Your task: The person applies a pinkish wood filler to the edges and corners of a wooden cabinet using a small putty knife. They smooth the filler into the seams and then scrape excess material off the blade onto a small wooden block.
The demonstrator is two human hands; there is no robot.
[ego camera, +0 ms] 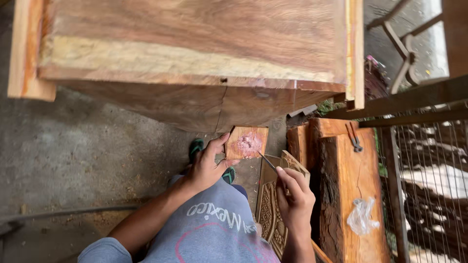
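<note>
Right hand is pinching thin metal tool, spreading pinkish filler on small square wooden block gripped by left hand; keep strokes light.

A: Your small wood piece, near the middle of the frame, is light orange-brown. It has a pale pink, chalky spot in the middle.

B: And the big wood block across the top?

A: It is reddish brown, with a pale yellow stripe running across it.

B: What about your shorts at the bottom?

A: They are grey, with white letters and a pink curved line.

B: Your sandal looks green and black.

A: Yes. The carved board by your right hand is tan, with small round patterns. The thick plank at the right is bright orange-brown.

B: The floor at the left is grey.
</note>
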